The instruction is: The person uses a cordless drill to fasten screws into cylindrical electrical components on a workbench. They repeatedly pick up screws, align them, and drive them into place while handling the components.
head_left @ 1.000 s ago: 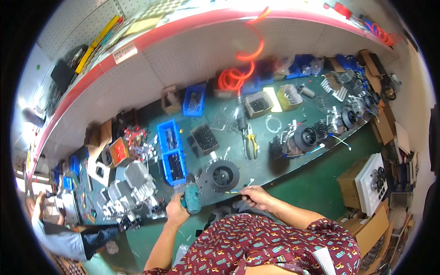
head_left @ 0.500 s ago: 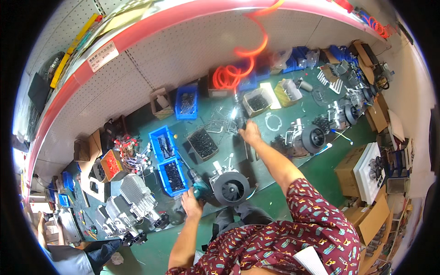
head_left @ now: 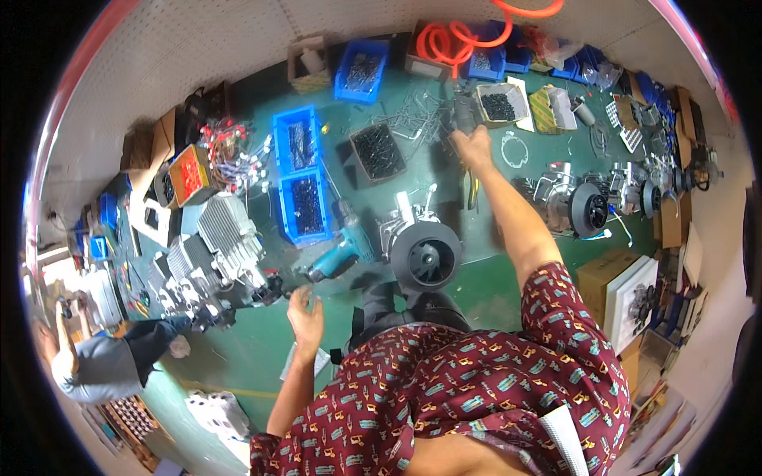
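Note:
My right hand point(head_left: 475, 151) is stretched across the bench, its fingers closed around the end of a dark air tool point(head_left: 460, 113) attached to an orange coiled hose point(head_left: 444, 49). Beneath that wrist lie pliers with yellow handles point(head_left: 472, 190). My left hand point(head_left: 305, 315) hovers in front of the bench edge, fingers apart and nothing in them. Just beyond it a teal cordless drill point(head_left: 340, 252) lies on its side. Right of the drill stands a motor unit with a round black fan wheel point(head_left: 426, 255) and silvery metal pipes.
Two blue bins point(head_left: 305, 208) and a box of dark screws point(head_left: 379, 151) stand mid-bench. Metal housings point(head_left: 226, 230) crowd the left, near bundled wires point(head_left: 230, 147). More fan units point(head_left: 575, 205) line the right. Another person point(head_left: 111, 361) works at far left.
My left hand has come away from the drill and drawn back toward my body. The right hand stays at the air tool. My view has tilted lower and shifted left.

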A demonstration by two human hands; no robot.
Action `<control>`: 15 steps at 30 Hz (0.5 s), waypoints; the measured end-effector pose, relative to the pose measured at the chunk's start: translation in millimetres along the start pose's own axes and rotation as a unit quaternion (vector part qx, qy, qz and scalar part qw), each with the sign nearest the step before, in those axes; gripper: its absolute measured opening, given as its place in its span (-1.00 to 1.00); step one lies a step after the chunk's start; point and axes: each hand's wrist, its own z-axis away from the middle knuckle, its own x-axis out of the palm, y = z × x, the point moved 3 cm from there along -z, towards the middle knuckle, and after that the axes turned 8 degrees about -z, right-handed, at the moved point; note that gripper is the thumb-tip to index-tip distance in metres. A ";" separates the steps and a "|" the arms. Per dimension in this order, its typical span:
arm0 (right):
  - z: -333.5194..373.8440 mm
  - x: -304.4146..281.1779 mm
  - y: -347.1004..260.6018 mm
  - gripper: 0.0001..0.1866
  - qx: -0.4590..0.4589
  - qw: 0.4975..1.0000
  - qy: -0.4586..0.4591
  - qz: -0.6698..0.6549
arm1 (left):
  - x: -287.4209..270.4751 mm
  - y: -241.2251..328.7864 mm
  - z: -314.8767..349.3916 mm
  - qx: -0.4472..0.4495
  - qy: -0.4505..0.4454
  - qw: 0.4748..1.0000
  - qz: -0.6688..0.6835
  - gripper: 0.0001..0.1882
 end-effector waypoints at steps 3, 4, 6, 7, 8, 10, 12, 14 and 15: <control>33.1 -30.0 -28.0 -0.46 0.014 0.996 -0.062 -0.056 | 2.0 1.7 -26.0 -0.004 -0.001 0.994 0.109 -0.72; 50.0 -44.0 -29.4 -0.49 0.014 0.992 -0.062 -0.110 | -1.3 20.7 -34.5 -0.005 -0.012 0.994 0.113 -0.73; 74.7 -67.3 -45.7 -0.53 -0.017 0.982 -0.062 -0.177 | -13.7 74.5 -53.0 0.029 -0.010 0.988 0.154 -0.78; 87.2 -75.0 -56.7 -0.54 -0.044 0.979 -0.069 -0.185 | -12.7 78.0 -64.8 0.066 0.009 0.987 0.148 -0.78; 95.8 -81.4 -64.0 -0.53 -0.054 0.976 -0.092 -0.190 | -14.1 100.5 -75.0 0.085 -0.003 0.982 0.167 -0.77; 125.0 -99.8 -92.8 -0.52 -0.087 0.977 -0.117 -0.158 | -25.2 146.8 -83.7 0.135 -0.030 0.974 0.180 -0.77; 153.5 -119.6 -113.2 -0.49 -0.156 0.972 -0.100 -0.143 | -32.2 203.6 -83.3 0.184 -0.066 0.966 0.170 -0.74; 178.8 -129.8 -128.7 -0.43 -0.149 0.968 -0.103 -0.172 | -29.8 251.2 -75.8 0.221 -0.113 0.951 0.186 -0.70; 190.2 -134.4 -136.7 -0.41 -0.161 0.969 -0.087 -0.165 | -27.4 274.3 -69.8 0.242 -0.146 0.940 0.189 -0.66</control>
